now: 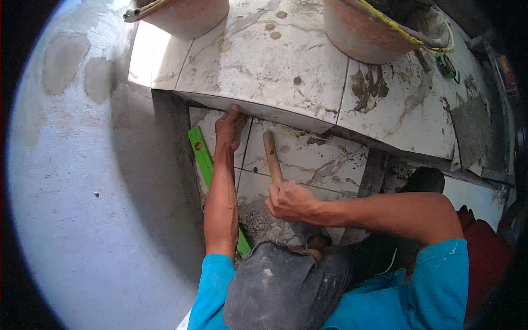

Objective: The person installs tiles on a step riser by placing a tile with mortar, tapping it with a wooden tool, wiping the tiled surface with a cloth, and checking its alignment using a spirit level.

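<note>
My left hand (230,127) is at the front face of the tiled step, fingers pressed together against the narrow white tile strip (280,119) and holding it. My right hand (290,201), closed, grips a wooden handle (273,157) that points up toward the step; its far end is blunt, with no head visible. Beside my left forearm a green spirit level (201,154) lies on the lower marbled tiles (308,159), partly hidden by my arm.
Two grimy buckets (181,14) (363,33) stand on the upper tiled surface (258,71), with a green tape measure (445,67) beside the right one. A plastered wall (66,165) borders the left side. Loose grey rubble (254,220) lies below my right hand.
</note>
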{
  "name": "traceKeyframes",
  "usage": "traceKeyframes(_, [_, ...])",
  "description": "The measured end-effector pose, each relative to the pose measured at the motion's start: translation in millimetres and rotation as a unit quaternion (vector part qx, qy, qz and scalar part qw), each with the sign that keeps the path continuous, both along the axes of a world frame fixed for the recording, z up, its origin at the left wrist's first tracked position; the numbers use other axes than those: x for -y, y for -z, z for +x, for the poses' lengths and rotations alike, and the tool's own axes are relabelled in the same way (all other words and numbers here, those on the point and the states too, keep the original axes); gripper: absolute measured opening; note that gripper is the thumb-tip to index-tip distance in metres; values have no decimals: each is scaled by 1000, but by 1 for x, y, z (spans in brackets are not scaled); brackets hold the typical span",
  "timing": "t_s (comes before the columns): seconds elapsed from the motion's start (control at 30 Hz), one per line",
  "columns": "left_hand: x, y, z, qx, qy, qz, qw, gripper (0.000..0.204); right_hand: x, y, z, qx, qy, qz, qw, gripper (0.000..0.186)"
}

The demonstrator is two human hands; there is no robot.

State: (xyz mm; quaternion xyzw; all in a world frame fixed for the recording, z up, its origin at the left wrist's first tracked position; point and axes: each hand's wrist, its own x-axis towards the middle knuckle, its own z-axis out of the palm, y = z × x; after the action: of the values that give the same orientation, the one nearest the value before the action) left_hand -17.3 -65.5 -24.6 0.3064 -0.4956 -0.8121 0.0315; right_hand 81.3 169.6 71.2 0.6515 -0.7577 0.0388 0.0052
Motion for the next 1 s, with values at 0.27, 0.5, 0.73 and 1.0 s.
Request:
traceKeyframes(0.27, [-3,6,2,-64,-5,49,997,57,48,3,20,68,-90,190,975,15])
traceKeyframes(0.5, [-3,18,-1,-48,-38,38,997,50,63,-16,11,57,2,120,991,14])
traceKeyframes(0.73, [-7,18,-2,-61,-19,32,997,50,61,-18,13,48,5,157,986,15])
traceKeyframes(1.0, [-21,3,3,-66,-50,35,996,47,63,-16,20,5,27,194,981,20])
